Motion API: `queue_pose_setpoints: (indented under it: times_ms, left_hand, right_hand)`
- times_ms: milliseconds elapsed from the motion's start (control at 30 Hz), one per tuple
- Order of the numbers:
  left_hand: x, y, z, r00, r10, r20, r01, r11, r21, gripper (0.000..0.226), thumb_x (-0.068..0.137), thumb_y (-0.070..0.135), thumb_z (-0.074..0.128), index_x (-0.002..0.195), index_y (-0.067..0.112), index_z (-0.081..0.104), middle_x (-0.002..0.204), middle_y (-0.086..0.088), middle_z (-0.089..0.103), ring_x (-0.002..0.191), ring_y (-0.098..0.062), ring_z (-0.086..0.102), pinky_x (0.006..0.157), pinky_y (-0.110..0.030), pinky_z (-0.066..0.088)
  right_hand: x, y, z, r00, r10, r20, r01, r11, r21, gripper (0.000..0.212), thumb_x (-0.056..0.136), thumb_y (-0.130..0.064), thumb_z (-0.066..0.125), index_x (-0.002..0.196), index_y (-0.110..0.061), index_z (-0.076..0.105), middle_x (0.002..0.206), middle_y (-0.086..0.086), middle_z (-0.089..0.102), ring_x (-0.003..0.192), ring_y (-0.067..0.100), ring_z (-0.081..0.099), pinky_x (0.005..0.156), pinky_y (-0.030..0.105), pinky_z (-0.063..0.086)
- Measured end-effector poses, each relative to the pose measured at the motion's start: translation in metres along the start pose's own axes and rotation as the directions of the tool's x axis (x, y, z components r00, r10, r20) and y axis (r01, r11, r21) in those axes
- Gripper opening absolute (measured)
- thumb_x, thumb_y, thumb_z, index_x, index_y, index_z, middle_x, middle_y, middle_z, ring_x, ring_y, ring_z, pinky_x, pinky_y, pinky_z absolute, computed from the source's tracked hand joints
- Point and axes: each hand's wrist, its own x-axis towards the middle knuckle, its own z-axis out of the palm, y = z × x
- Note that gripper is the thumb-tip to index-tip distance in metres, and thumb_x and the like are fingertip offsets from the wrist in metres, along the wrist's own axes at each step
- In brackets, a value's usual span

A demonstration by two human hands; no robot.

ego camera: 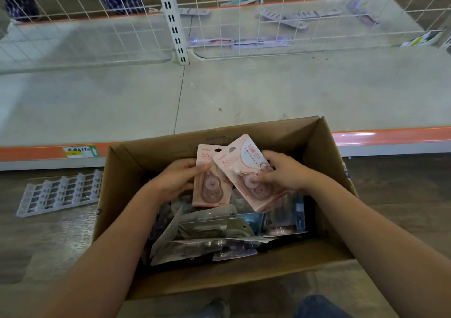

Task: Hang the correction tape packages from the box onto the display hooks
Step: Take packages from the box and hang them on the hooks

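Both hands over open cardboard box [324, 147] on floor, w/ pink correction tape pkgs; left hand [179, 180] gripping upright pink pkg [211, 191] by its left edge; right hand [280, 171] pinching tilted pink pkg [240, 164], overlapping the first; more pkgs [214, 234] heaped in box below; wire grid panel [305, 25] behind low shelf [244, 93]; white plastic rack [61, 192] on floor left of box.

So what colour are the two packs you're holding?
Pink, with pale card tops: the two packs above the box, clearest in the head view.
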Motion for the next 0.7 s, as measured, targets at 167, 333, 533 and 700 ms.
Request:
queue_pose_setpoints:
  times_ms: [167, 333, 533, 700]
  left_hand:
    - [0.0, 0.02, 0.01, 0.989, 0.14, -0.048, -0.126, 0.965, 0.23, 0.02, 0.096, 0.022, 0.053, 0.114, 0.019, 0.06, 0.099, 0.0, 0.073, 0.087, -0.011, 0.071, 0.07, -0.024, 0.057]
    - [-0.025, 0.061, 0.013, 0.957, 0.259, -0.132, -0.218, 0.94, 0.262, 0.016, 0.094, 0.015, 0.056, 0.107, 0.017, 0.065, 0.098, 0.004, 0.073, 0.086, -0.008, 0.07, 0.075, -0.024, 0.055]
    - [-0.095, 0.137, 0.01, 0.959, 0.103, -0.265, -0.103, 0.995, 0.011, 0.014, 0.096, 0.023, 0.054, 0.101, 0.021, 0.067, 0.095, -0.002, 0.075, 0.088, -0.021, 0.072, 0.082, -0.039, 0.055]
    - [-0.17, 0.208, 0.013, 0.956, 0.014, -0.293, -0.048, 0.993, -0.111, 0.015, 0.098, 0.023, 0.05, 0.1, 0.021, 0.064, 0.095, -0.004, 0.075, 0.084, -0.02, 0.072, 0.07, -0.036, 0.055]
  right_hand:
    - [0.002, -0.006, -0.013, 1.0, 0.008, -0.019, -0.006, 0.993, 0.119, 0.045, 0.084, -0.025, 0.07, 0.124, -0.02, 0.05, 0.121, -0.004, 0.062, 0.105, 0.016, 0.063, 0.09, 0.037, 0.055]
    - [-0.017, -0.03, -0.034, 0.995, 0.096, -0.013, -0.085, 0.926, 0.369, 0.045, 0.082, -0.013, 0.071, 0.123, -0.018, 0.053, 0.117, 0.0, 0.066, 0.103, 0.018, 0.066, 0.092, 0.041, 0.053]
    - [-0.067, -0.103, -0.06, 0.985, 0.151, 0.078, -0.17, 0.871, 0.46, 0.046, 0.083, -0.022, 0.07, 0.125, -0.022, 0.051, 0.114, -0.001, 0.067, 0.1, 0.019, 0.068, 0.087, 0.039, 0.055]
    - [-0.13, -0.194, -0.088, 0.984, 0.151, 0.099, -0.181, 0.832, 0.525, 0.058, 0.075, -0.033, 0.072, 0.127, -0.021, 0.051, 0.117, -0.002, 0.068, 0.106, 0.021, 0.066, 0.096, 0.047, 0.05]
